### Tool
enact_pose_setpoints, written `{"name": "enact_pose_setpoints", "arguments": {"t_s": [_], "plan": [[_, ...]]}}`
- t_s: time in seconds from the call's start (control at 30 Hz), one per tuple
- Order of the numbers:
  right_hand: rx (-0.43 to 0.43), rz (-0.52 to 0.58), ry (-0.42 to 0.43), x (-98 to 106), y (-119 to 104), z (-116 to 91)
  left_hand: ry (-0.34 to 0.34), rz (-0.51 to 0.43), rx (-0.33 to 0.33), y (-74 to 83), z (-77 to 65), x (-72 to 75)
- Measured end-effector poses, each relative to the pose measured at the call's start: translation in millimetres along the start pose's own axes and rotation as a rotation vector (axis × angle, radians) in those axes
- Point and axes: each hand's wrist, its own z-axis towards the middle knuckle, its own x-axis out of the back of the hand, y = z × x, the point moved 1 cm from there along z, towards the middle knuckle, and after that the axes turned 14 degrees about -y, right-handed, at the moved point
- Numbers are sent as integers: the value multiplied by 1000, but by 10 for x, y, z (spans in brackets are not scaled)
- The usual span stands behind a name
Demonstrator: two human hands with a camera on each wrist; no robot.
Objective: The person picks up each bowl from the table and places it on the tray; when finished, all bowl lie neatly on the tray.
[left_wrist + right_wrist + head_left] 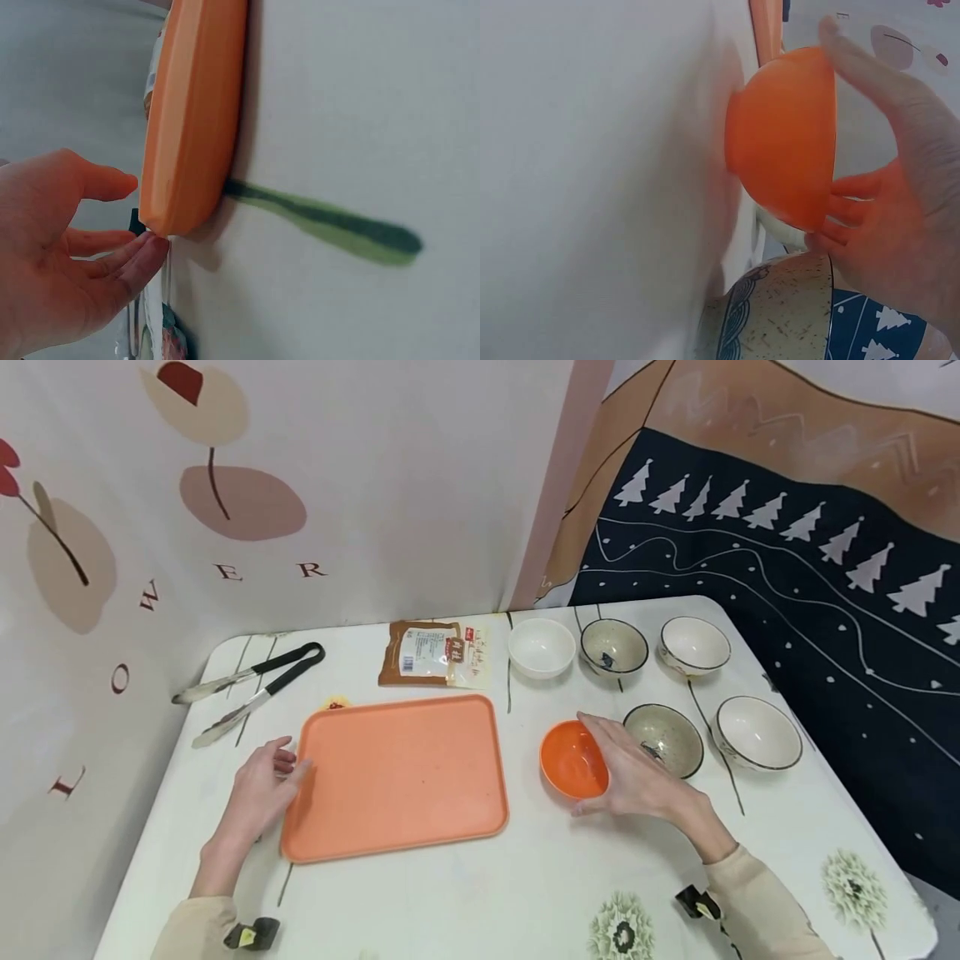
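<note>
A flat orange tray (397, 781) lies at the left middle of the table. My left hand (264, 789) is at its left edge, fingers loosely bent and thumb apart from the others. In the left wrist view its fingertips (154, 247) are right at the tray's corner. To the right of the tray stands a small bright orange bowl (572, 762), its base close to the tabletop. My right hand (637, 772) spans this bowl from the right, with the thumb at the near rim and the fingers at the far rim. A speckled grey bowl (678, 739) stands just beyond that hand.
Black-handled tongs (281, 672) lie spread at the back left. Behind the tray is a brown and cream food packet (435, 654). A white bowl (542, 648), another grey bowl (613, 646) and two dark-rimmed white bowls (695, 645) stand towards the back right.
</note>
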Motion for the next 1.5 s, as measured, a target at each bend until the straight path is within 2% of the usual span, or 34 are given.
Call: {"name": "enact_pose_setpoints", "arguments": {"t_s": [0.17,0.4,0.63,0.8,1.03,1.2,1.37,1.5], "plan": [[30,-19,14,16,8,29,33,14,6,-33,47,10],[92,-18,24,113,-42,190,35,-21,46,-106,50,-12],[146,27,15,263,-262,463,59,-32,51,-138,56,-32],[225,75,13,268,-486,659,64,-46,39,-137,67,-26],[291,111,-32,125,-817,889,39,-100,30,-188,102,8],[352,125,-86,-29,-1058,1034,47,-102,21,-216,141,29],[386,90,-146,-226,-1322,1154,45,-110,26,-235,147,40],[423,39,-163,-382,-1527,1258,34,-117,36,-244,136,44]]}}
